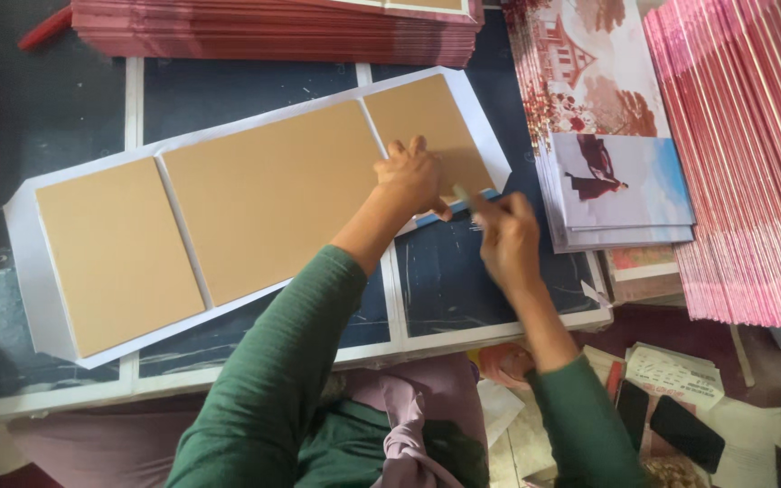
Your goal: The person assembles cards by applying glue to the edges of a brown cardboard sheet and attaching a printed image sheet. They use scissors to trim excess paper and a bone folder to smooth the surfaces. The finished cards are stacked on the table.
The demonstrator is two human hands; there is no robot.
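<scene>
A long white paper sheet lies across the dark work surface, with three brown cardboard panels stuck on it side by side. My left hand presses down on the rightmost panel near its lower edge, fingers curled. My right hand is just to its right, pinching a small pale flat tool whose tip touches the sheet's folded lower right edge. Both arms wear green sleeves.
A stack of red-edged covers lies along the far side. To the right stand a pile of printed picture sheets and a fanned pile of pink-edged sheets. A dark phone and papers lie at lower right.
</scene>
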